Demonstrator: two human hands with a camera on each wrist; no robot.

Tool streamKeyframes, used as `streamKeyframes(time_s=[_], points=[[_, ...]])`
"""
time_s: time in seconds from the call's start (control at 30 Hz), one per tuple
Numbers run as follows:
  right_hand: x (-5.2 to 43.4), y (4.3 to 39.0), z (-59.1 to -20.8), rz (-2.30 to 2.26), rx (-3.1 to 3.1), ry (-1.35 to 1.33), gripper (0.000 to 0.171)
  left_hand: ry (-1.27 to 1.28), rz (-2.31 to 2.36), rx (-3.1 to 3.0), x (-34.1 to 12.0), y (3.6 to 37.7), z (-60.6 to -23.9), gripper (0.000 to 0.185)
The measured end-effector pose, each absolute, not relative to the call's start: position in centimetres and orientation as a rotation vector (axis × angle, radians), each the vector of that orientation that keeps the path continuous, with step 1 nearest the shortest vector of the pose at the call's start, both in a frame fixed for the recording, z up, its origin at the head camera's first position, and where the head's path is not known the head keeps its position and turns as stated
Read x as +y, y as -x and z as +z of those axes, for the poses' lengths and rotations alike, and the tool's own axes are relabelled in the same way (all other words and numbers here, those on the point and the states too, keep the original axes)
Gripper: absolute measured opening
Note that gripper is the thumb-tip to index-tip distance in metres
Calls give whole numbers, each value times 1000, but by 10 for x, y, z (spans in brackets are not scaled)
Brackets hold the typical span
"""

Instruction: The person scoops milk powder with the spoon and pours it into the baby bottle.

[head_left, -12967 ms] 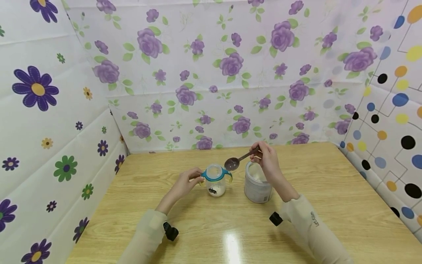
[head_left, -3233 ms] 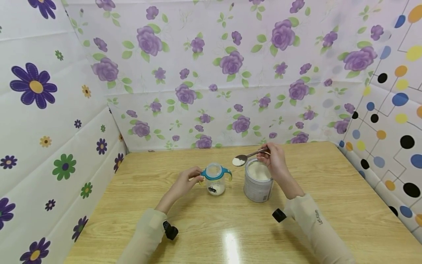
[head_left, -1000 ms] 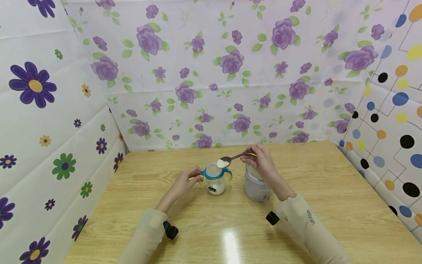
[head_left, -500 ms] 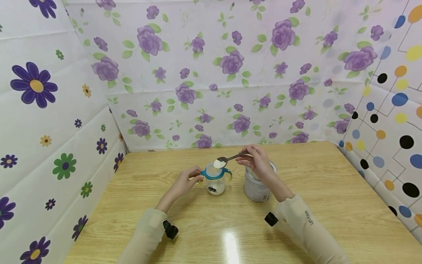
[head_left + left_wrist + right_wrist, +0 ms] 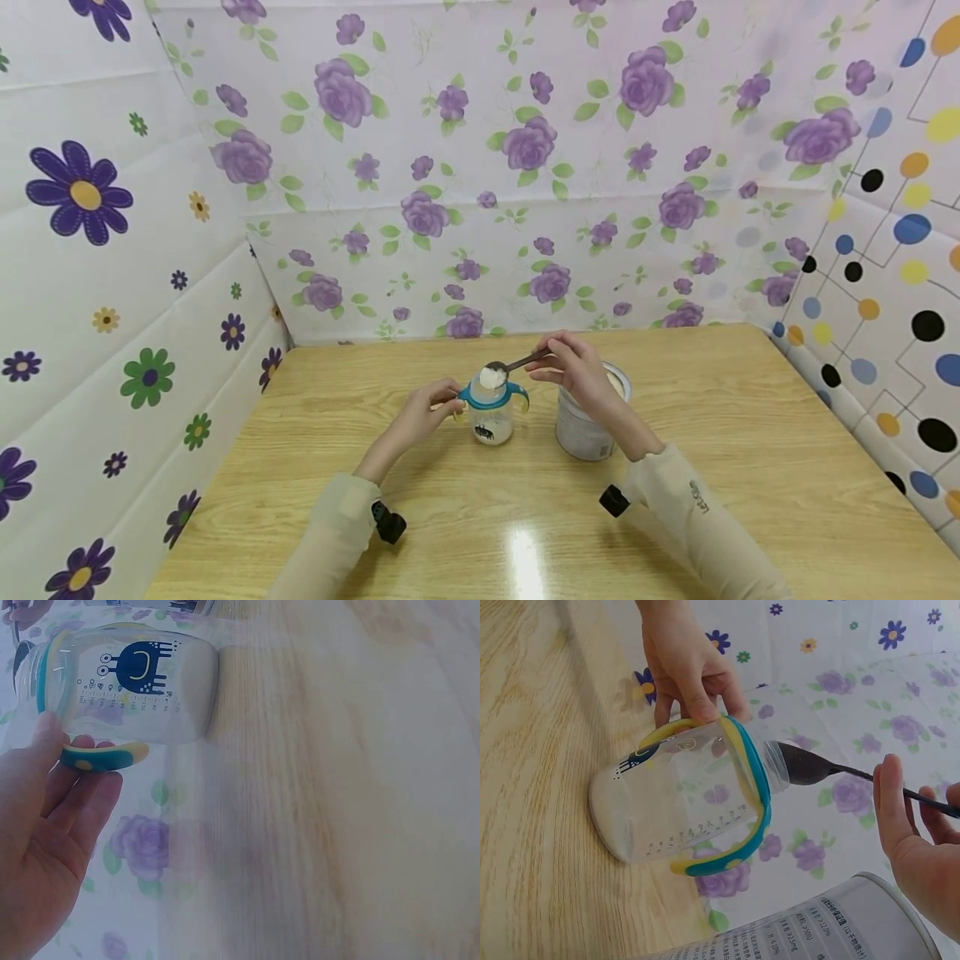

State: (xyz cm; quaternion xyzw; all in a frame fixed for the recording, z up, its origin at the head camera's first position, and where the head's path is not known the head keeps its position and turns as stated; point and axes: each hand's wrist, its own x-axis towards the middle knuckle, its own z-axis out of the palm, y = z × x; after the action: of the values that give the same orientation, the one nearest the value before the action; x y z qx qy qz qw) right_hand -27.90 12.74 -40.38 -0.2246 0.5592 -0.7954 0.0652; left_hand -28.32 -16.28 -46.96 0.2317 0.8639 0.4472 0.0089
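A clear baby bottle with a blue collar and two handles stands upright on the table, white powder at its bottom. My left hand grips its left handle between thumb and fingers. My right hand pinches the handle of a dark spoon, whose bowl carries white powder at the bottle's mouth. In the right wrist view the spoon's tip is at the threaded neck. Below my right hand stands an open can of pale powder, partly hidden by that hand.
The wooden table has flowered sheets behind it and at both sides. A black wrist camera sits on the left cuff, another camera on the right.
My right hand scooped powder from the can, then brought the loaded spoon left over the bottle. In the last second the spoon has shifted slightly further left. My left hand keeps its hold.
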Motion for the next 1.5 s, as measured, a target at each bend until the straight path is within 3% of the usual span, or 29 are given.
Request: streamKeyframes(time_s=[0.53,1.5], points=[[124,275,-404,-2197,1877,904,25,-736,1438,2667,-162,283,-469,10],[126,271,-405,-2085,1916,1074,23,-756,1444,2661,-162,283,-470,11]])
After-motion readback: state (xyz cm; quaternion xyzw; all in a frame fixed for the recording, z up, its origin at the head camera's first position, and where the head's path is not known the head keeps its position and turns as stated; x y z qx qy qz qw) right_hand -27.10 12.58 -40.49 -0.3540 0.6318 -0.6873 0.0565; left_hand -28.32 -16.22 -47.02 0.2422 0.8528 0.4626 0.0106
